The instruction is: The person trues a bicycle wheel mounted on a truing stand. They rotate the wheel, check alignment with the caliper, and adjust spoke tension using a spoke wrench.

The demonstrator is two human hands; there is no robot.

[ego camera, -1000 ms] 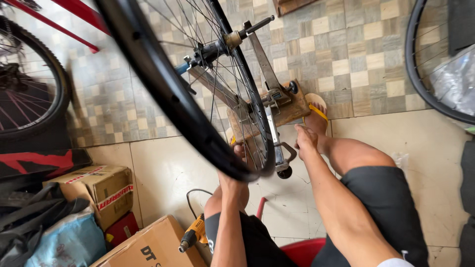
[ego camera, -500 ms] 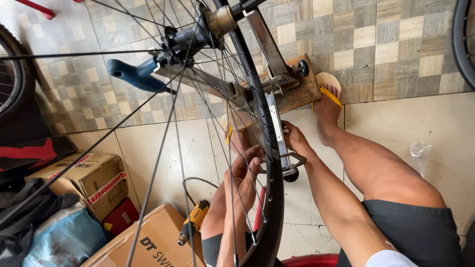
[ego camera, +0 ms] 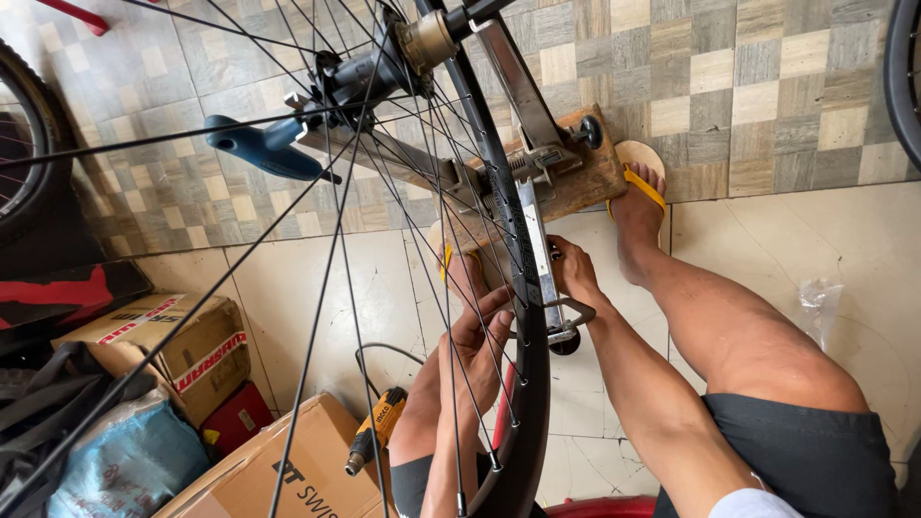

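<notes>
A black bicycle wheel rim [ego camera: 530, 384] with thin spokes stands in a metal truing stand [ego camera: 542, 254] on a wooden base [ego camera: 590, 182]. The hub [ego camera: 422, 43] sits at the top, with a blue-handled tool [ego camera: 259, 149] sticking out to its left. My left hand [ego camera: 480, 331] reaches through the spokes, and its fingers grip the rim from the left. My right hand [ego camera: 576, 273] is closed on the stand's lower gauge arm, right beside the rim. Both my feet, in yellow sandals, rest against the base.
Cardboard boxes [ego camera: 182, 341] and a blue bag [ego camera: 125, 460] lie at the lower left, with a yellow cordless drill [ego camera: 379, 436] on a box. Another wheel [ego camera: 24, 144] leans at the left and a tyre [ego camera: 902, 77] at the right. A clear plastic bag [ego camera: 820, 307] lies on the tiled floor.
The view has swung so the rim now runs down the middle. My left hand rose to the rim, and my right hand settled on the stand's lower arm.
</notes>
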